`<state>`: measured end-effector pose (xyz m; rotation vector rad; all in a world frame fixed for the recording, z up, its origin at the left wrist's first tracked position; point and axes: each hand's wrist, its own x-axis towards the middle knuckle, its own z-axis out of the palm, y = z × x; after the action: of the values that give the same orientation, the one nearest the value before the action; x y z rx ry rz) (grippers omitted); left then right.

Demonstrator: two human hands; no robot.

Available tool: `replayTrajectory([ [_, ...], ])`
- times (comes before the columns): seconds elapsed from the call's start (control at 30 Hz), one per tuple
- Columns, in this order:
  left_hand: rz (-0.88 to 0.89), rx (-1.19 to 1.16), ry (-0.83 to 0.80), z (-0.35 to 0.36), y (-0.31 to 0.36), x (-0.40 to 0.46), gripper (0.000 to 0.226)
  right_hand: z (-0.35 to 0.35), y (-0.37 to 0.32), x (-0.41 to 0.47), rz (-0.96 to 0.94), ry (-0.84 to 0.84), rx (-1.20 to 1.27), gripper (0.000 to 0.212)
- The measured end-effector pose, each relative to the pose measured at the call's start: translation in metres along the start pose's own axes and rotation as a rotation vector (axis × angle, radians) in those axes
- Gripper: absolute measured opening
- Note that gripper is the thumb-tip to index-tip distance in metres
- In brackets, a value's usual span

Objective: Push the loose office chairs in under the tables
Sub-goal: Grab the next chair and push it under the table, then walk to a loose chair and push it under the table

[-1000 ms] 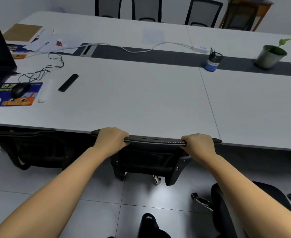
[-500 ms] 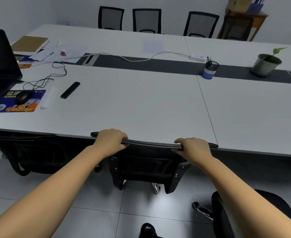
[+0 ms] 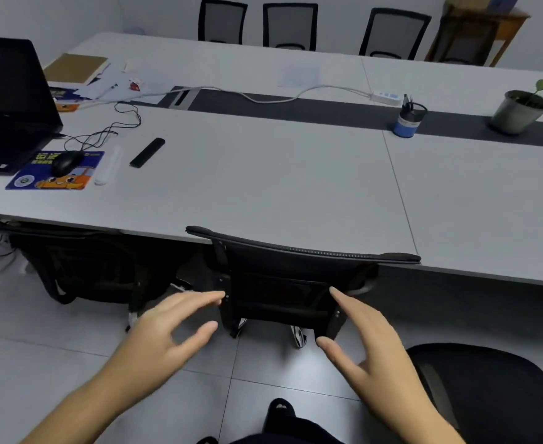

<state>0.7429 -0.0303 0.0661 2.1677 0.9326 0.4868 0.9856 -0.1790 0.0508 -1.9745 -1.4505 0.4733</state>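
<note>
A black mesh office chair (image 3: 299, 270) stands tucked against the front edge of the long white table (image 3: 263, 187), its backrest top level with the tabletop edge. My left hand (image 3: 164, 334) hovers open below and left of the backrest, fingers spread, holding nothing. My right hand (image 3: 366, 338) is open too, below and right of the backrest, apart from the chair. A second black chair (image 3: 84, 267) sits under the table to the left. Part of another black chair seat (image 3: 494, 392) shows at the lower right, out on the floor.
On the table lie a laptop (image 3: 7, 100), a mouse (image 3: 67, 161) on a blue pad, a black remote (image 3: 147, 152), cables, papers, a blue pen cup (image 3: 406, 120) and a potted plant (image 3: 520, 110). Three mesh chairs (image 3: 289, 25) stand along the far side. Grey floor tiles lie below.
Both hands have let go of the chair's backrest top and pulled back and down, fingers now spread. The chair stays at the table edge.
</note>
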Motion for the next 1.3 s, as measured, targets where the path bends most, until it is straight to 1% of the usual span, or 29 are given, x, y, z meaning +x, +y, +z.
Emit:
replayTrajectory([
  [0.1,-0.066,-0.060,0.051,0.020,0.001,-0.038,0.035,0.016,-0.005,-0.027,0.054,0.002,0.088,0.064],
  [0.2,-0.086,-0.070,0.138,0.037,0.002,-0.060,0.039,0.029,-0.006,-0.049,0.125,0.000,0.087,0.061],
  [0.27,-0.079,-0.049,0.122,0.041,-0.001,-0.067,0.039,0.035,-0.007,-0.060,0.187,0.023,0.062,0.060],
  [0.37,-0.003,0.053,0.035,0.034,-0.013,-0.071,0.035,0.048,-0.017,-0.076,0.251,0.057,0.002,0.057],
  [0.4,0.024,0.075,0.000,0.029,-0.017,-0.071,0.037,0.053,-0.023,-0.081,0.269,0.079,-0.023,0.056],
  [0.43,0.058,0.096,-0.032,0.025,-0.022,-0.072,0.040,0.059,-0.030,-0.085,0.281,0.112,-0.048,0.057],
  [0.53,0.118,0.138,-0.114,0.015,-0.035,-0.073,0.039,0.072,-0.055,-0.098,0.367,0.185,-0.070,0.064],
  [0.6,0.150,0.130,-0.166,0.012,-0.040,-0.075,0.041,0.081,-0.070,-0.112,0.428,0.251,-0.043,0.065],
  [0.77,0.212,0.014,-0.339,0.014,-0.038,-0.082,0.045,0.102,-0.099,-0.159,0.593,0.425,0.054,0.062],
  [0.9,0.272,-0.069,-0.479,0.024,-0.018,-0.092,0.050,0.110,-0.111,-0.206,0.731,0.569,0.115,0.058],
  [1.03,0.350,-0.125,-0.586,0.049,0.011,-0.106,0.049,0.107,-0.114,-0.257,0.827,0.703,0.144,0.056],
  [1.2,0.436,-0.162,-0.697,0.100,0.060,-0.137,0.048,0.091,-0.105,-0.330,0.929,0.849,0.183,0.055],
  [1.3,0.459,-0.211,-0.734,0.141,0.098,-0.166,0.042,0.071,-0.092,-0.383,0.978,0.896,0.192,0.056],
])
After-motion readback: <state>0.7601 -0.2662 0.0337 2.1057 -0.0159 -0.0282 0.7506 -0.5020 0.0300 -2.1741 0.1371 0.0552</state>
